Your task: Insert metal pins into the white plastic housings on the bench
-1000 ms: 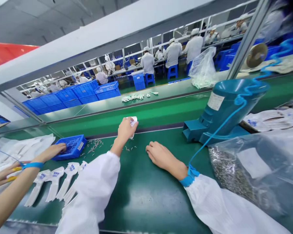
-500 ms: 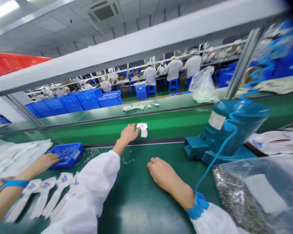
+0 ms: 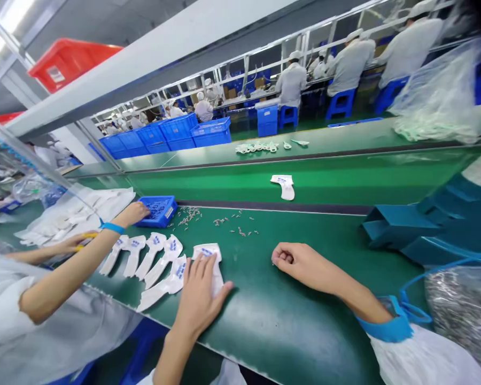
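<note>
My left hand lies with fingers spread on a white gun-shaped piece with blue print on the green table. My right hand rests on the table with its fingers curled; a tiny bit shows at the fingertips, too small to name. Left of my left hand, several similar white pieces lie in a row. Another white piece sits on the green belt. Small metal parts are scattered on the table between my hands and the belt.
A co-worker's hand reaches the blue tray of small blue parts at the left. A teal machine stands at the right, near a bag of metal parts. A blue cord runs from my right wristband.
The view has turned left. My left hand has come back from beside the piece on the belt to a white piece on the table. My right hand's fingers are more curled.
</note>
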The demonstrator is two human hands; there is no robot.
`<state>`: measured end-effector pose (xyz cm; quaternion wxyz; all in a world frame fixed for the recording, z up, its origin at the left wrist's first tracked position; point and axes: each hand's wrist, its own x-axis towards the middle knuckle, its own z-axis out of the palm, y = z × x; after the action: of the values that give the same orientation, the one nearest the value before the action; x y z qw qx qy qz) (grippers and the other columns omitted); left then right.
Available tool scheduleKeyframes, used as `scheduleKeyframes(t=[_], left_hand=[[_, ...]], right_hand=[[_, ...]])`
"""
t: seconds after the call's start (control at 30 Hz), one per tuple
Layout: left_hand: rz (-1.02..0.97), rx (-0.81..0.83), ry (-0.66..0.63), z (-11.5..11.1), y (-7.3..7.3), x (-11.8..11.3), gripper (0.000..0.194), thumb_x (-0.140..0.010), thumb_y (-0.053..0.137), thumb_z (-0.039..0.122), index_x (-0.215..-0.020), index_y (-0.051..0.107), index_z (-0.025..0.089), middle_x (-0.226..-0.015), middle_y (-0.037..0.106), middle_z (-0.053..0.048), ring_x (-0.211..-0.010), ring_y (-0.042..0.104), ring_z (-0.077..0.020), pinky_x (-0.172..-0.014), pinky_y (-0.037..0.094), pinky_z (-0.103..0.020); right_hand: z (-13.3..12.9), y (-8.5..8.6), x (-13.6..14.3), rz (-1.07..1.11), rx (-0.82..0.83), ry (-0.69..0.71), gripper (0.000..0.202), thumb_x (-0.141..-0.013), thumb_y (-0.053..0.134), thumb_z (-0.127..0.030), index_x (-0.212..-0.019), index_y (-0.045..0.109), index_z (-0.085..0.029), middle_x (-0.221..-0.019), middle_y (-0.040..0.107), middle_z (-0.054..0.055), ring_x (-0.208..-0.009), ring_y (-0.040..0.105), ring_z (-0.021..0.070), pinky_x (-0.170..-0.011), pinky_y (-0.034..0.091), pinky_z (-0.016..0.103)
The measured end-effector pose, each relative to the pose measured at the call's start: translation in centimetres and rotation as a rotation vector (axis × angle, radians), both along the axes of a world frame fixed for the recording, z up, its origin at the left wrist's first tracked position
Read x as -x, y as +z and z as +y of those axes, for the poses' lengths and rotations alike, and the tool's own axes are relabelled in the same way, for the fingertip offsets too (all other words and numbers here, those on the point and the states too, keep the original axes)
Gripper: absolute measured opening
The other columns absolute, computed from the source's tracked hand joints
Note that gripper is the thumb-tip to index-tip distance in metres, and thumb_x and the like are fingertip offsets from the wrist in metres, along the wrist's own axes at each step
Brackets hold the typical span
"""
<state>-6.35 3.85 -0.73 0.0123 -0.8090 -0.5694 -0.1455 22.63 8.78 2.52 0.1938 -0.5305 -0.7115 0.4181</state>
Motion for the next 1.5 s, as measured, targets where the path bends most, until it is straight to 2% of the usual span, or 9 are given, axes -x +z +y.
scheduleKeyframes(t=[0.2, 0.33, 0.43, 0.53, 0.93, 1.07, 1.33, 1.4, 1.5], left_hand=[[-0.236, 0.153, -0.085, -2.1, 1.3, -6.1, 0.081, -0.089, 0.055, 0.062, -0.152, 0.025, 0.02, -0.15, 0.043, -0.015, -0.143, 0.035, -0.0345, -0.119, 0.022, -0.058], [-0.517, 0.228, -0.155, -2.8, 1.0, -7.3, 0.101, -0.082, 0.061, 0.067, -0.155, 0.004, 0.027, -0.161, 0.024, -0.015, -0.148, 0.023, -0.0348, -0.118, 0.027, -0.058], [-0.568, 0.319, -0.232, -2.9, 0.6, -7.5, 0.125, -0.067, 0.071, 0.075, -0.155, -0.007, 0.031, -0.163, 0.016, -0.015, -0.149, 0.021, -0.0371, -0.116, 0.03, -0.06], [-0.598, 0.368, -0.233, -2.8, 0.3, -7.6, 0.135, -0.059, 0.075, 0.075, -0.155, -0.01, 0.033, -0.164, 0.014, -0.016, -0.149, 0.02, -0.0383, -0.116, 0.03, -0.061], [-0.736, 0.421, -0.201, -2.3, 0.2, -7.5, 0.135, -0.06, 0.082, 0.066, -0.154, -0.01, 0.034, -0.159, 0.027, -0.016, -0.146, 0.03, -0.038, -0.114, 0.033, -0.061], [-0.704, 0.388, -0.228, -2.2, 0.0, -7.5, 0.135, -0.061, 0.08, 0.066, -0.155, -0.011, 0.032, -0.157, 0.031, -0.018, -0.142, 0.035, -0.0393, -0.111, 0.037, -0.06], [-0.742, 0.406, -0.215, -2.3, 0.1, -7.2, 0.125, -0.071, 0.075, 0.065, -0.154, -0.013, 0.034, -0.16, 0.025, -0.016, -0.146, 0.029, -0.0381, -0.114, 0.033, -0.061], [-0.782, 0.436, -0.199, -2.5, 0.2, -7.1, 0.118, -0.077, 0.072, 0.061, -0.153, -0.014, 0.035, -0.16, 0.026, -0.014, -0.147, 0.028, -0.036, -0.115, 0.032, -0.06], [-0.838, 0.471, -0.179, -2.8, 0.3, -6.8, 0.107, -0.084, 0.067, 0.056, -0.153, -0.013, 0.038, -0.16, 0.027, -0.011, -0.146, 0.029, -0.0333, -0.115, 0.031, -0.058]], right_hand=[[-1.3, 0.9, 1.9, 0.108, 0.151, 0.141, 0.014, -0.084, 0.053, -0.024, -0.084, 0.066, -0.017, -0.075, 0.064, 0.001, -0.067, 0.053, 0.0131, -0.059, 0.037, 0.024], [-2.4, 1.1, 3.0, 0.121, 0.199, 0.165, 0.014, -0.084, 0.052, -0.023, -0.083, 0.065, -0.017, -0.072, 0.064, -0.001, -0.064, 0.052, 0.0118, -0.058, 0.037, 0.023], [-2.8, 0.9, 3.8, 0.097, 0.202, 0.182, 0.013, -0.083, 0.051, -0.021, -0.081, 0.064, -0.017, -0.073, 0.064, -0.001, -0.063, 0.051, 0.0112, -0.056, 0.036, 0.023], [-2.9, 0.7, 4.5, 0.033, 0.184, 0.159, 0.014, -0.084, 0.051, -0.023, -0.08, 0.063, -0.017, -0.071, 0.063, -0.001, -0.061, 0.049, 0.0113, -0.054, 0.034, 0.023], [-3.0, 1.4, 5.8, -0.228, 0.033, 0.154, 0.02, -0.09, 0.047, -0.028, -0.074, 0.056, -0.02, -0.068, 0.063, 0.0, -0.058, 0.049, 0.0131, -0.053, 0.027, 0.026], [-3.0, 1.5, 6.3, -0.323, 0.036, 0.112, 0.009, -0.09, 0.051, -0.027, -0.088, 0.058, -0.022, -0.075, 0.065, 0.0, -0.061, 0.053, 0.0143, -0.056, 0.028, 0.026], [-1.3, 1.4, 5.2, -0.274, 0.09, 0.176, 0.009, -0.088, 0.056, -0.029, -0.093, 0.055, -0.022, -0.078, 0.066, 0.0, -0.07, 0.058, 0.0164, -0.058, 0.034, 0.026], [0.1, 1.2, 4.5, -0.234, 0.024, 0.138, 0.015, -0.092, 0.053, -0.032, -0.099, 0.059, -0.021, -0.085, 0.068, 0.002, -0.073, 0.06, 0.0165, -0.062, 0.04, 0.026], [2.9, 0.5, 4.0, -0.326, -0.247, -0.06, 0.028, -0.095, 0.049, -0.028, -0.119, 0.06, -0.018, -0.112, 0.066, 0.009, -0.086, 0.063, 0.0179, -0.078, 0.044, 0.03]])
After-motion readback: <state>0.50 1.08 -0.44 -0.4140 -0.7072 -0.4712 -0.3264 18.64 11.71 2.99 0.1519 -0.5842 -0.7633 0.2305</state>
